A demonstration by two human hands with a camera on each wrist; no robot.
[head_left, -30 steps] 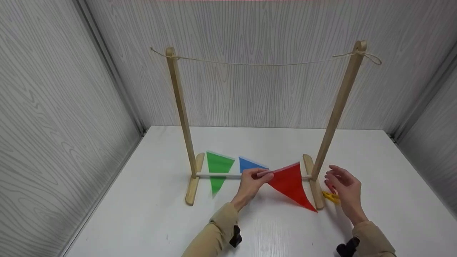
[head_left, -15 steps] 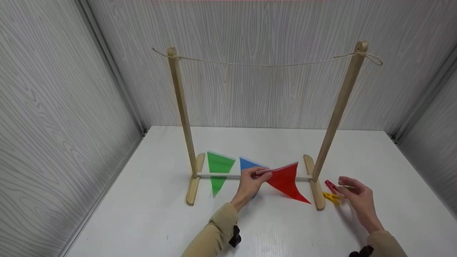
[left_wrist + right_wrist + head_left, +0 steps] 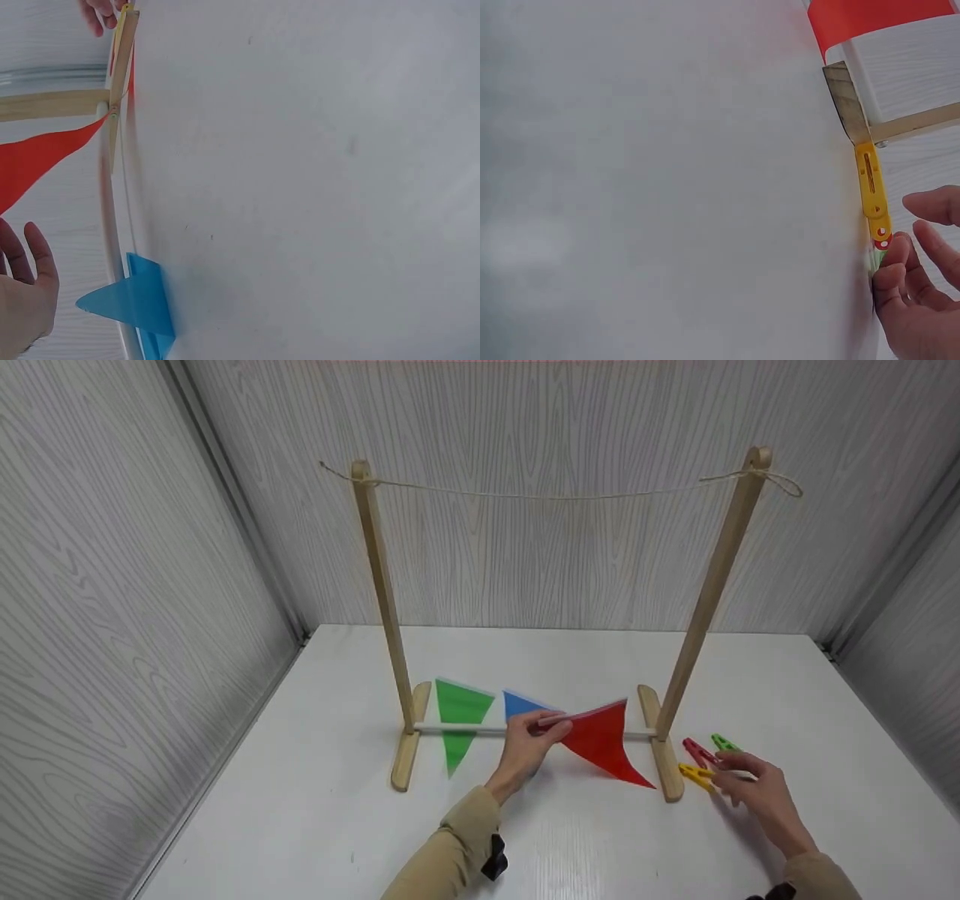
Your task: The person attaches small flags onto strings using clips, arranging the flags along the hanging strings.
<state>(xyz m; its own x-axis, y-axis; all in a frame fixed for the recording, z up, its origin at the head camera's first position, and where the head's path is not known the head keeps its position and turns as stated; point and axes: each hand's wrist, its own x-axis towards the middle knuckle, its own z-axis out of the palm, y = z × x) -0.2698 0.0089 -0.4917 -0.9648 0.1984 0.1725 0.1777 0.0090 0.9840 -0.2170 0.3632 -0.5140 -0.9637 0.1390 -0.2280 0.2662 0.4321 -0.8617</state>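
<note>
Left to right across your worktop (image 3: 300, 825)
String (image 3: 555, 498) runs across the top of your posts (image 3: 384, 596), crossbar (image 3: 495, 728) low between them. First flag (image 3: 463, 706) at the crossbar's left end, middle flag (image 3: 525, 703) partly behind your left hand (image 3: 523, 746), third flag (image 3: 602, 740) in that same hand. Three clips (image 3: 696, 775) are just right of the right post's foot (image 3: 670, 771), by your right hand (image 3: 763, 793).

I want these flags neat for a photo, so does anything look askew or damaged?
One small thing: in the left wrist view, the blue flag looks bent across the white rod rather than lying flat. The red flag also curves, but the left hand holds it, so that seems ordinary. No tears show.
</note>
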